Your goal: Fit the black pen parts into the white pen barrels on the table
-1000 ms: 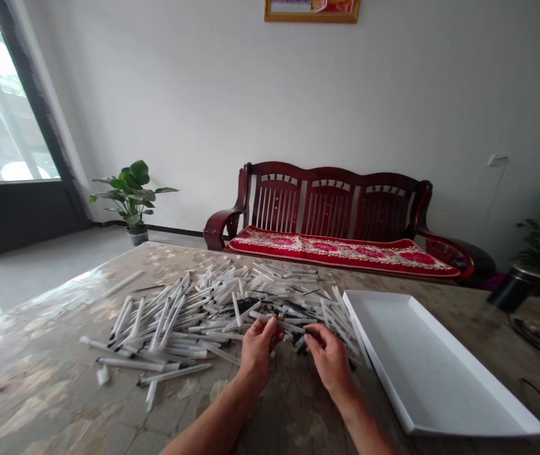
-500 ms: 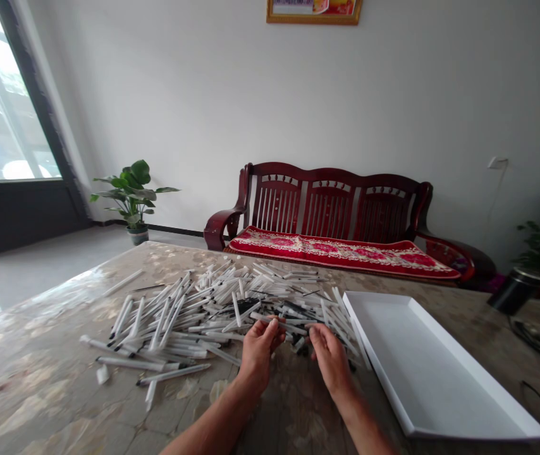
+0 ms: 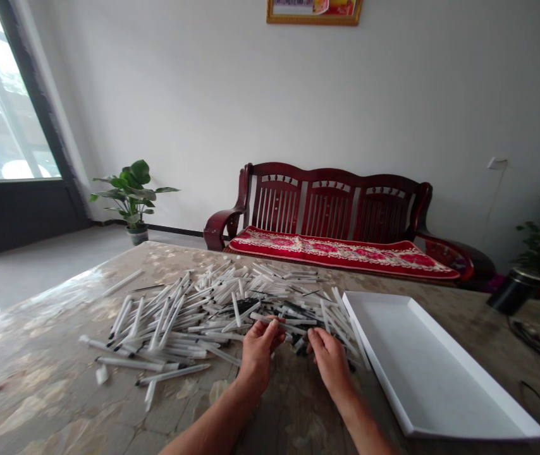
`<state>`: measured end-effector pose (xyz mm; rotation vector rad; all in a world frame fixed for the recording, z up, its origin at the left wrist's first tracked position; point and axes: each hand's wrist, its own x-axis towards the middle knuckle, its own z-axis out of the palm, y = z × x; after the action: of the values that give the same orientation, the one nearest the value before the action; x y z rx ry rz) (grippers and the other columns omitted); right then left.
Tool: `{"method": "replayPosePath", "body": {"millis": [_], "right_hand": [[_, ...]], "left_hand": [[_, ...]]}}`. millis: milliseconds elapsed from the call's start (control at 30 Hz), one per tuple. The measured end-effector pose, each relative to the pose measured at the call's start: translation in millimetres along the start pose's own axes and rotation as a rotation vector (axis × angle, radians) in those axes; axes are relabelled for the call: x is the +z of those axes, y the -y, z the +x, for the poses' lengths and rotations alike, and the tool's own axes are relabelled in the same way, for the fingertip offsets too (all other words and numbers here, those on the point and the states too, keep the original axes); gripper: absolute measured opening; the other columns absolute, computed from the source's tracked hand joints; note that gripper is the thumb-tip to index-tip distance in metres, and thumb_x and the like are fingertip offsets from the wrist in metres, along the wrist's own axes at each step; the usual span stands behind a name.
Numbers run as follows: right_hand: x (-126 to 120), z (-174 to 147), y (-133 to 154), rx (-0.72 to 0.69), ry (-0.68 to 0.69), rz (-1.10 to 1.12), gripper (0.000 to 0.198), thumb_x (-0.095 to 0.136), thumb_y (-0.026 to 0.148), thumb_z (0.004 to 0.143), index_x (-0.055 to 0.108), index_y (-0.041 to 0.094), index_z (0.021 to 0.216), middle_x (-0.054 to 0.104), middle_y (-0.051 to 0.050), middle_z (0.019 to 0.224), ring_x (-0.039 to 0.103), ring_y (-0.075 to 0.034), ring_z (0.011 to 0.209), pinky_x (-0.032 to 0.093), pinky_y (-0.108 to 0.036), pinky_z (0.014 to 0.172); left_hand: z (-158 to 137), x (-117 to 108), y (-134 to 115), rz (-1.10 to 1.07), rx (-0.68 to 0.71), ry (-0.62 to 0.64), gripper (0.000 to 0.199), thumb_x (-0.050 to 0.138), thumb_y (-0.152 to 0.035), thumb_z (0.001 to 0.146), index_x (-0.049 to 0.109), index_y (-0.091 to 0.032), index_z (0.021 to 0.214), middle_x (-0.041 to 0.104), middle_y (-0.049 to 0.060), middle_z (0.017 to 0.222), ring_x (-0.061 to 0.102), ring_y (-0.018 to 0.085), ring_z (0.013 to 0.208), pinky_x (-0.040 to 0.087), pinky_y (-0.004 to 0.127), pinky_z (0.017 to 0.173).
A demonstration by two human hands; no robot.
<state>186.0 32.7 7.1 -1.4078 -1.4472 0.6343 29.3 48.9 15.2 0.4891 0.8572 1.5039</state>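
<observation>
A whitish translucent pen (image 3: 293, 328) lies across both hands above the front of the pile. My left hand (image 3: 259, 349) is closed on it, thumb and fingers pinching near its left end. At the pen's right end, the fingertips of my right hand (image 3: 329, 357) are pinched together; whether they hold a small part there is too small to tell. Behind and left of my hands spreads a heap of white pen barrels (image 3: 170, 319) with dark tips. Thin black pieces (image 3: 244, 308) lie in the middle of the heap.
A shallow white box (image 3: 445, 366) stands to the right of my hands on the patterned table (image 3: 75, 379). Beyond it are a black cylinder (image 3: 516, 291) and a dark cable (image 3: 533, 338). A wooden bench (image 3: 327, 202) stands behind the table.
My right hand has shifted slightly left, its fingertips closing in at the pen's right end. My left hand and the pen stay almost still.
</observation>
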Motion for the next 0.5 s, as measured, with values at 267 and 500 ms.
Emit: {"method": "replayPosePath", "body": {"millis": [267, 500], "right_hand": [[-2.5, 4.5, -6.2, -0.069, -0.132, 0.005, 0.024, 0.059, 0.041, 0.08, 0.071, 0.022, 0.088, 0.075, -0.006, 0.083, 0.068, -0.023, 0.076, 0.054, -0.032, 0.071], [-8.4, 7.8, -12.0, -0.098, -0.191, -0.224, 0.024, 0.058, 0.036, 0.08, 0.072, 0.023, 0.093, 0.073, -0.006, 0.09, 0.065, -0.022, 0.071, 0.051, -0.034, 0.069]], "left_hand": [[6.5, -2.4, -5.1, -0.004, 0.025, -0.094, 0.036, 0.089, -0.035, 0.053, 0.067, -0.015, 0.073, 0.074, 0.004, 0.076, 0.066, 0.013, 0.061, 0.055, 0.025, 0.061], [7.4, -3.3, -5.4, -0.037, 0.03, -0.102, 0.04, 0.09, -0.036, 0.048, 0.068, -0.015, 0.075, 0.074, 0.003, 0.076, 0.066, 0.012, 0.061, 0.054, 0.024, 0.061]]}}
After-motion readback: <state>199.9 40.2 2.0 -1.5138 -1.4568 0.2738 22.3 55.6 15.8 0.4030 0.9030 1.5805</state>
